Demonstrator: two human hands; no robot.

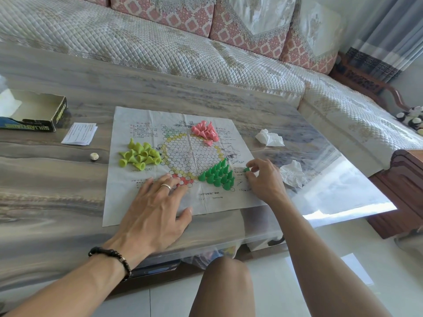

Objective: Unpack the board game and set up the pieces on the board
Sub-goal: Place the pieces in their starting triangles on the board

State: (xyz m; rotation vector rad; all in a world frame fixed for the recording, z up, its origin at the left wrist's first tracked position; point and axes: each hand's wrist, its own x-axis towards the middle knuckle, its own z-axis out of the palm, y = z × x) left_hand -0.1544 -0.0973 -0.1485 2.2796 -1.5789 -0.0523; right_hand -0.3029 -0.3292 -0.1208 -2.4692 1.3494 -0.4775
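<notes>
A: Head view, hands?
B: Left hand (158, 202) flat, fingers straight, pressing the paper board (183, 161). Right hand (263, 177) pinches one green piece (246, 169) beside the standing green pieces (218, 176).
A: Others?
B: Yellow pieces (139, 155) and pink pieces (205, 131) heaped on board.

Bare board centre (191, 154) between three piece clusters.

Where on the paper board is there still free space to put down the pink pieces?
The ring of circles in the middle of the board is bare, bordered by the yellow pieces, pink pieces and green pieces. The near edge is crowded by the left hand and right hand.
</notes>
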